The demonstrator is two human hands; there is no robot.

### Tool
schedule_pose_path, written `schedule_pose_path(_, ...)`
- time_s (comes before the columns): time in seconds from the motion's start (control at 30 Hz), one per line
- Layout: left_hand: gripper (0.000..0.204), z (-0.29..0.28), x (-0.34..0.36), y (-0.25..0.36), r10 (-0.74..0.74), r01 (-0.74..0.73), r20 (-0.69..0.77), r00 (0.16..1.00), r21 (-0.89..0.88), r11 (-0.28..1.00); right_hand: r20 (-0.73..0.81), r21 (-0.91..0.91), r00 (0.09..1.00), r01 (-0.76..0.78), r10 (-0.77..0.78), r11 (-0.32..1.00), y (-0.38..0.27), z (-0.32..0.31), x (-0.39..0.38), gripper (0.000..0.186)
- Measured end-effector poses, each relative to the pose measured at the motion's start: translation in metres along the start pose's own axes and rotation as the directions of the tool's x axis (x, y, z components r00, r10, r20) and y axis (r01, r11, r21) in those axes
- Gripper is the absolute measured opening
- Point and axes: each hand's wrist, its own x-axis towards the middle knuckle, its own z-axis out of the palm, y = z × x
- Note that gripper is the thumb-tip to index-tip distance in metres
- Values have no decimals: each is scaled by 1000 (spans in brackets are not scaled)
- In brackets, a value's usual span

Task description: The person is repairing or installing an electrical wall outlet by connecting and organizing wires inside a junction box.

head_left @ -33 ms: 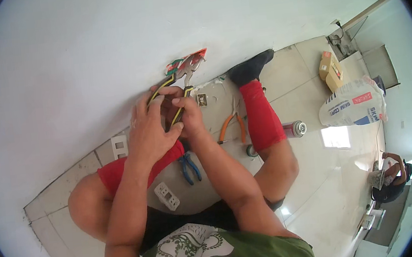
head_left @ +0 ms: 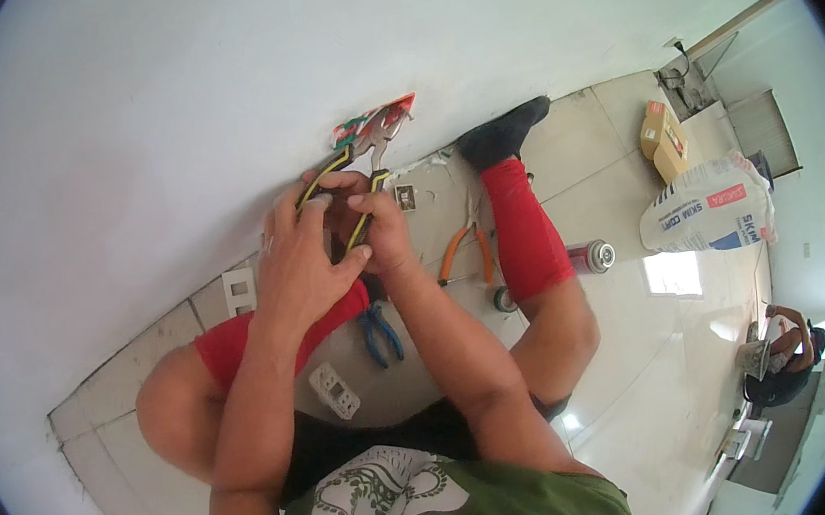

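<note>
Combination pliers [head_left: 379, 136] with black and yellow handles are held up at the wall, their handles spread apart. My left hand [head_left: 299, 234] is closed about the left handle, and my right hand [head_left: 384, 228] is closed on the right one. The metal jaws are at a ragged orange-red wall opening [head_left: 404, 107]. Green wire [head_left: 350, 131] shows at its left side. What the jaws touch inside is hard to make out. My fingers partly hide the handles, and the left forearm covers part of my red-sleeved leg.
On the tiled floor [head_left: 572, 150] between my legs lie blue-handled pliers [head_left: 381, 337], orange-handled pliers [head_left: 453, 255], a white outlet [head_left: 334, 391] and a small box [head_left: 405, 198]. A white frame plate [head_left: 239, 292] is at left. Rightward are a can [head_left: 594, 258], a sack [head_left: 704, 209] and a seated person [head_left: 794, 363].
</note>
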Motion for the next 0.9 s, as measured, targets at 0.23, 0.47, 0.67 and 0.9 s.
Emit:
schedule_pose_path(0.23,31,20,9,16,-15,-50,-184,983,-345,937,-662,-427,749,-343,-31,837,15,1,-95,30)
schedule_pose_path(0.47,41,216,34,56,32,3,396,918,-88,996,-697,-546,671,-725,254,419,81,-48,-210,52)
schedule_pose_path(0.67,36,269,40,45,15,33,478,878,-92,995,-446,-895,876,-430,183,-121,73,-67,-220,54)
schedule_pose_path(0.9,38,167,20,49,-28,391,501,865,-639,662,-602,-748,746,-651,285,126,35,-26,-193,53)
